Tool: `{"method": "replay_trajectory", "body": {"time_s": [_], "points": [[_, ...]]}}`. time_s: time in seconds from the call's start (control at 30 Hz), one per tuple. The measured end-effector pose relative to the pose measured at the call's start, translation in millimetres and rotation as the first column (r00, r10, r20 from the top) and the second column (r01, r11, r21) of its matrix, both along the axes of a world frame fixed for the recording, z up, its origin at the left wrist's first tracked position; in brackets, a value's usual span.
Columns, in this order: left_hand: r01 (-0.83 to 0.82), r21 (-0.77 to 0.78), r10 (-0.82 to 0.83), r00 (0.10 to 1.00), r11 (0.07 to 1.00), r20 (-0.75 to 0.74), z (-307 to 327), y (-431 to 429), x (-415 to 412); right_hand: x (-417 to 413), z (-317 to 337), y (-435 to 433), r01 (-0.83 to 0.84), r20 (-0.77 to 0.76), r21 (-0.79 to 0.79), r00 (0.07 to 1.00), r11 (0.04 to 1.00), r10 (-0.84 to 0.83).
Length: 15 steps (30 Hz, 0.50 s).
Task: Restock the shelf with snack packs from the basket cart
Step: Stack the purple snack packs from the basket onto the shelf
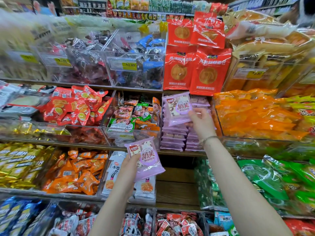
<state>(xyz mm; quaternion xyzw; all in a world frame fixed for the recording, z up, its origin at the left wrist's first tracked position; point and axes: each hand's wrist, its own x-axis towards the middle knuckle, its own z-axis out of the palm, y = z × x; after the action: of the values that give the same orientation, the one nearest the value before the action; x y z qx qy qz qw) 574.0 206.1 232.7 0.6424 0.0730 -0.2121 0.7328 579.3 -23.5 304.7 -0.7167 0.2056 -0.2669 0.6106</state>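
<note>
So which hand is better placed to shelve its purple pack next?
The right hand: it holds its purple pack at the top of the stacked purple packs. The left hand holds the second pack lower, in front of the shelf below.

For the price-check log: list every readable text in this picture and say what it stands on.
"12.80": yellow price tag on a clear bin front.
"奶芙": purple pack held in the left hand.
"奶芙": second purple pack pinched by the right hand.
"黄油蝴蝶面包": red bag, top shelf.
All else: too blurred or small to read.
</note>
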Motion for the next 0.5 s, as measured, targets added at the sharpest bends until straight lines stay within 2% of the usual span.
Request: {"method": "replay_trajectory", "body": {"time_s": [0.13, 0.2, 0.3, 0.5], "points": [[-0.002, 0.023, 0.002, 1.000, 1.000, -0.012, -1, 0, -2, 33, 6, 0, 0.014, -0.072, 0.034, 0.997, 0.999, -0.011], [0.012, 0.027, -0.012, 1.000, 1.000, -0.014, -1, -1, -2, 38, 3, 3, -0.014, -0.190, -0.112, 0.982, 0.994, -0.007], [0.024, 0.007, -0.024, 1.000, 1.000, -0.011, -1, -3, -1, 37, -3, 4, -0.053, -0.288, -0.405, 0.955, 0.913, -0.073], [0.040, -0.010, -0.040, 0.999, 0.999, -0.011, 1, -12, -2, 34, -4, 1, -0.025, -0.279, -0.558, 0.947, 0.830, -0.160]]}}
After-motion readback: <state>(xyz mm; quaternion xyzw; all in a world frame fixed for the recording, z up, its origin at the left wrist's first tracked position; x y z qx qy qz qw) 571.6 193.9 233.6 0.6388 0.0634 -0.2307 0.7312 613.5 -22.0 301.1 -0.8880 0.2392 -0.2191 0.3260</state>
